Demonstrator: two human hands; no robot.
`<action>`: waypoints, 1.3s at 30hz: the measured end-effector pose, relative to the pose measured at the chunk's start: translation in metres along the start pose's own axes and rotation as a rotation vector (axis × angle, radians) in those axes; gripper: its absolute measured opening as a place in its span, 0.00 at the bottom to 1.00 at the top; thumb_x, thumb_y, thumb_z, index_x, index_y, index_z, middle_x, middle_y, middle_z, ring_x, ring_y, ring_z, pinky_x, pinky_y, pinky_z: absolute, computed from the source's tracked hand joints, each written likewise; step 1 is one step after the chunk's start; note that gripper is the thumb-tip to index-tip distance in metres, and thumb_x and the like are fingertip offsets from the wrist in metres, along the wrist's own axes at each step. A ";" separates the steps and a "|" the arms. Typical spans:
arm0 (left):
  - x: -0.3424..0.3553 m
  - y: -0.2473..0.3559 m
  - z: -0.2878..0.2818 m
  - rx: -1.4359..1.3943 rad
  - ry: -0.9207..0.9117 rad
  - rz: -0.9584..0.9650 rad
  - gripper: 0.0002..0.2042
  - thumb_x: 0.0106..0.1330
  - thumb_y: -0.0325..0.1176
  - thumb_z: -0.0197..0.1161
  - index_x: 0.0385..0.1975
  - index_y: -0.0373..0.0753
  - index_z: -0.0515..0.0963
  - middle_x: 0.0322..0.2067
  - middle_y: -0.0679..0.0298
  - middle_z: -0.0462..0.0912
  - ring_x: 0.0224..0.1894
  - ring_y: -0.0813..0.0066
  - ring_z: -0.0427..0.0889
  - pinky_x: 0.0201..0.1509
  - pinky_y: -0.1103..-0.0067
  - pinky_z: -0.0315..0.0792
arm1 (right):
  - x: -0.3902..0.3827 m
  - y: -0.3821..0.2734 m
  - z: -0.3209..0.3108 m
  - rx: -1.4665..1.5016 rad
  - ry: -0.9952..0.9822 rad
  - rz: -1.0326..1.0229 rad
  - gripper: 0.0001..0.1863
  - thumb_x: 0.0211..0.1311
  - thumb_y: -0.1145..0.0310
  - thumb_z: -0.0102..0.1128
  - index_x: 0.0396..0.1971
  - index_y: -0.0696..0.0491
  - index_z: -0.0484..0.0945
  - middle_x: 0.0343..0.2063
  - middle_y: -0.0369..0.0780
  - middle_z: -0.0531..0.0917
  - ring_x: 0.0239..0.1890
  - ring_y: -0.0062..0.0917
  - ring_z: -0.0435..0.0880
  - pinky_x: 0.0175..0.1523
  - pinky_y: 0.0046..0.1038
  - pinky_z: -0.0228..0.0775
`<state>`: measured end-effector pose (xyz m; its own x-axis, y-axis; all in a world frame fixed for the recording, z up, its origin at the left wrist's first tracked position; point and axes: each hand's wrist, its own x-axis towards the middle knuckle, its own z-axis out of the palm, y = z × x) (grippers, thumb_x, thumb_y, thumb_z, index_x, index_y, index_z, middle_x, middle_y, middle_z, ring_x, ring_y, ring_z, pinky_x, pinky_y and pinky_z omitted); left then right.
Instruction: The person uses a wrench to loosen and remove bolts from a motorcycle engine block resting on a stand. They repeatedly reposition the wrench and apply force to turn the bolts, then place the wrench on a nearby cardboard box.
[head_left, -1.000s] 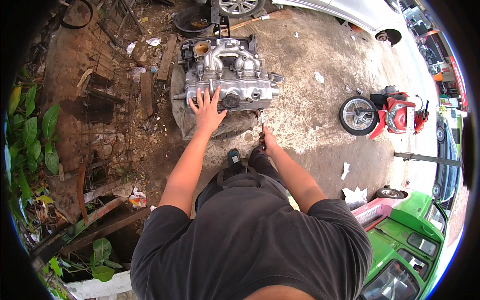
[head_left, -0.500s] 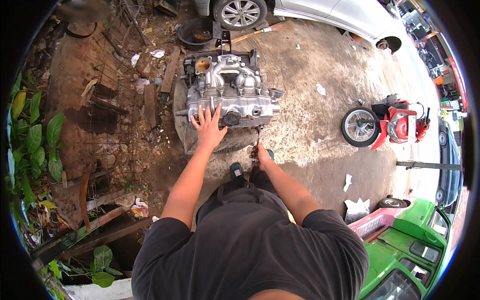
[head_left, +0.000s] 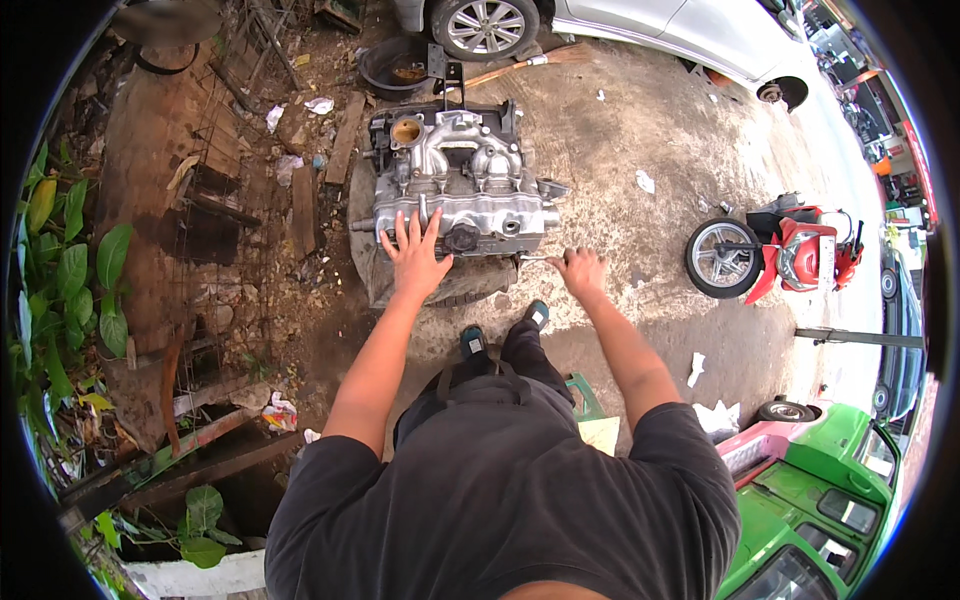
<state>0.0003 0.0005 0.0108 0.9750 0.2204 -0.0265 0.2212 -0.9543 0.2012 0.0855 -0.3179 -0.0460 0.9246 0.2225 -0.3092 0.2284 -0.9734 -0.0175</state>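
Observation:
A grey metal car engine point(head_left: 470, 190) stands in front of me, with a cast intake manifold point(head_left: 462, 150) on top and a round dark cap point(head_left: 461, 237) on its near side. My left hand point(head_left: 415, 262) lies with fingers spread on the near left edge of the engine's cover. In my right hand point(head_left: 582, 270) is the handle of a thin metal wrench point(head_left: 537, 259), fingers closed round it. The wrench points left, and its far end meets the lower right corner of the engine's near face. What it sits on there is too small to tell.
Under the engine is a worn tyre point(head_left: 470, 290). A black basin point(head_left: 393, 68) and a broom point(head_left: 530, 62) lie beyond it, by a silver car point(head_left: 640, 25). A red motorcycle point(head_left: 795, 250) stands right, a green vehicle point(head_left: 815, 490) lower right. Wooden boards point(head_left: 303, 210) lie left.
My right hand has swung outward to the right and slightly up with the wrench, which pointed toward me before and now lies sideways. My left hand stays in place on the engine.

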 end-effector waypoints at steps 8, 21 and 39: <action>-0.003 0.002 -0.003 -0.015 -0.005 0.001 0.48 0.56 0.48 0.73 0.75 0.65 0.47 0.72 0.54 0.53 0.77 0.51 0.39 0.74 0.43 0.28 | 0.008 -0.013 -0.097 -0.271 0.226 -0.411 0.19 0.63 0.46 0.58 0.39 0.46 0.85 0.40 0.36 0.82 0.51 0.30 0.76 0.56 0.46 0.62; -0.003 -0.001 0.000 -0.017 0.044 0.020 0.48 0.55 0.48 0.72 0.74 0.65 0.48 0.71 0.55 0.54 0.77 0.51 0.40 0.74 0.44 0.28 | -0.042 0.019 0.036 1.058 0.019 0.267 0.20 0.71 0.54 0.52 0.45 0.58 0.79 0.26 0.43 0.81 0.30 0.29 0.80 0.39 0.32 0.71; -0.003 0.002 -0.009 0.002 -0.037 -0.003 0.47 0.57 0.47 0.70 0.75 0.66 0.47 0.73 0.56 0.51 0.77 0.52 0.38 0.74 0.44 0.27 | -0.062 -0.076 0.111 1.659 -0.282 0.611 0.24 0.68 0.40 0.53 0.40 0.48 0.79 0.29 0.33 0.78 0.31 0.19 0.75 0.33 0.29 0.64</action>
<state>-0.0020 -0.0004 0.0197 0.9745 0.2155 -0.0633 0.2239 -0.9541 0.1987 -0.0230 -0.2634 -0.1310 0.6369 0.0037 -0.7710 -0.7708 0.0227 -0.6366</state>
